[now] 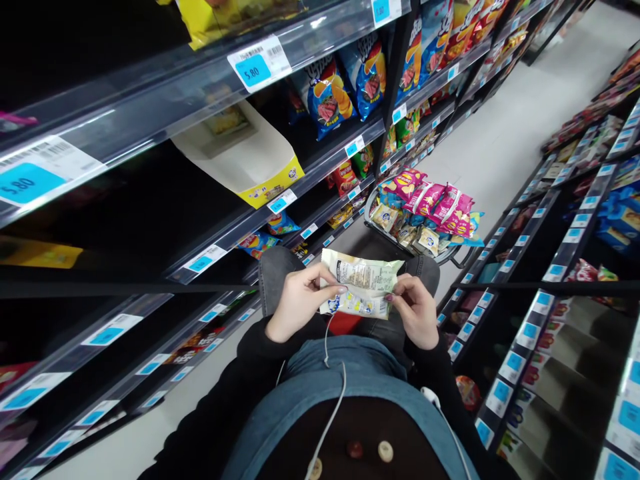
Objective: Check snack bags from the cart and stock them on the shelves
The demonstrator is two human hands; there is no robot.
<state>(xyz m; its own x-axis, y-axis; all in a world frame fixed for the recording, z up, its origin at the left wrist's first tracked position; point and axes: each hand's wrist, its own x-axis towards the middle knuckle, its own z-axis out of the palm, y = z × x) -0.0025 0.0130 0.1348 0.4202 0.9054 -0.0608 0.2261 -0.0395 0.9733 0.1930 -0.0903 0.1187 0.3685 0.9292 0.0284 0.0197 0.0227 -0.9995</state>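
A small pale snack packet (361, 283) is stretched between my two hands above my knees, its printed back with fine text and a barcode facing up. My left hand (306, 297) pinches its left end between thumb and fingers. At the packet's right end, my right hand (415, 310) grips the edge in the same way. Just beyond my knees stands a shopping basket (371, 212) filled with pink chip bags (440, 202), blue bags and several small cream packets (385, 217).
Shelves with price tags (260, 65) run along my left, holding blue chip bags (326, 97) and a white and yellow display box (250, 157). More stocked shelves (545, 303) line the right. A pale aisle floor (520, 113) stretches ahead. A white cord (336, 413) hangs down my front.
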